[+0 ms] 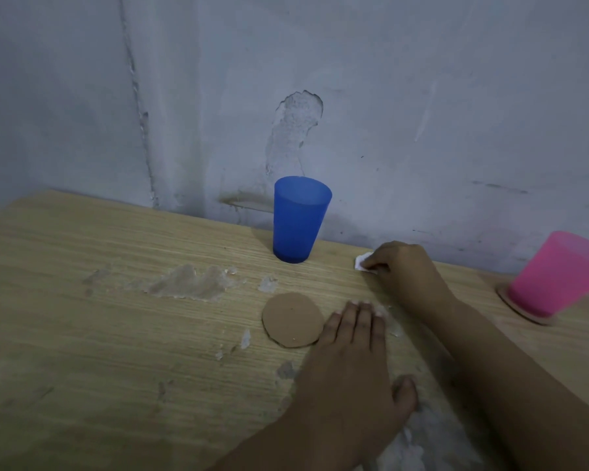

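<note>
A blue plastic cup (300, 219) stands upright on the wooden table (82, 334), close to the wall. In front of it lies a round brown cardboard coaster (291, 319), flat and bare. My left hand (351, 365) rests flat on the table just right of the coaster, fingers straight, its little-finger side at the coaster's edge. My right hand (405, 266) is farther back, right of the blue cup, its fingers curled and pinching a small white wad (363, 263) against the tabletop.
A pink plastic cup (558, 273) stands on a second cardboard coaster (521, 309) at the far right. The tabletop has several worn, peeled patches (187, 282). A scuffed grey wall (320, 113) runs right behind the table.
</note>
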{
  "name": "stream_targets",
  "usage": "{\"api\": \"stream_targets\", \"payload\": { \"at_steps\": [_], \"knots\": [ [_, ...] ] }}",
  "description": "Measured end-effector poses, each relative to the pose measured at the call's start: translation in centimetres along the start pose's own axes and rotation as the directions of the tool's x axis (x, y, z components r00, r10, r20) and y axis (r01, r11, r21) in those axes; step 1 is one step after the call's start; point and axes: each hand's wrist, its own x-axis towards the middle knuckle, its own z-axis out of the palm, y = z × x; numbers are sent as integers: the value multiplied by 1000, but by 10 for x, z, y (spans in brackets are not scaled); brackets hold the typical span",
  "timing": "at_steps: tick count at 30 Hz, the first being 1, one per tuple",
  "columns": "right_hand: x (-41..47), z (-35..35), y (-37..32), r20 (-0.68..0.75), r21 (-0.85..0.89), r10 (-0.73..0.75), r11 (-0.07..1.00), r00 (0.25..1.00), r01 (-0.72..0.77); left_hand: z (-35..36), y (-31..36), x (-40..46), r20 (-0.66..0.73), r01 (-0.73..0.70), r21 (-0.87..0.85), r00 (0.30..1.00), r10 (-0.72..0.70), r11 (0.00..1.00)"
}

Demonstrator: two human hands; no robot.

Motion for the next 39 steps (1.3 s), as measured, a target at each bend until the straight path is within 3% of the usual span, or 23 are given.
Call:
{"api": "stream_targets", "payload": {
  "at_steps": [2,8,13,16,19,21,23,26,27,28,29,30,34,39],
  "knots": [
    [-11,-2,-5,19,63,-78,995,997,77,0,1,0,15,8,-2,1000,-8,1000],
    [-18,3,-11,2,164,-87,983,996,86,1,3,1,38,52,14,998,-52,999],
    [6,13,-2,-36,57,-8,998,999,10,3,2,2,44,62,14,997,-63,998],
    [7,13,-3,23,18,80,997,996,-81,1,1,1,27,50,24,998,-51,998],
    [-5,11,-7,24,-87,82,993,996,-79,0,1,2,21,49,-1,999,-49,999],
    [-14,7,-9,11,-13,102,995,995,-102,-3,1,3,11,58,-13,998,-58,998],
    [-22,-2,-10,-22,183,206,963,978,-199,-4,2,3,-34,78,-9,996,-78,997],
    [-32,-8,-10,-36,526,384,792,923,-309,-12,4,2,-51,122,26,991,-120,992],
    [-36,-7,-10,8,703,445,634,896,-322,-13,5,3,-96,117,-4,988,-117,993],
    [-39,-8,-11,84,862,480,404,873,-306,-14,6,5,-144,105,-31,984,-109,994],
    [-42,-8,-10,170,941,469,185,867,-284,-14,5,7,-173,99,-59,979,-107,993],
    [-45,-9,-10,224,964,432,31,874,-263,-16,4,9,-236,96,-77,965,-112,992],
    [-51,-10,1,335,942,305,-143,892,-305,-20,0,12,-310,76,-349,931,-191,934],
    [-50,-9,-1,375,914,105,-211,921,-348,-24,-3,12,-382,23,-550,882,-276,835]
  ]
}}
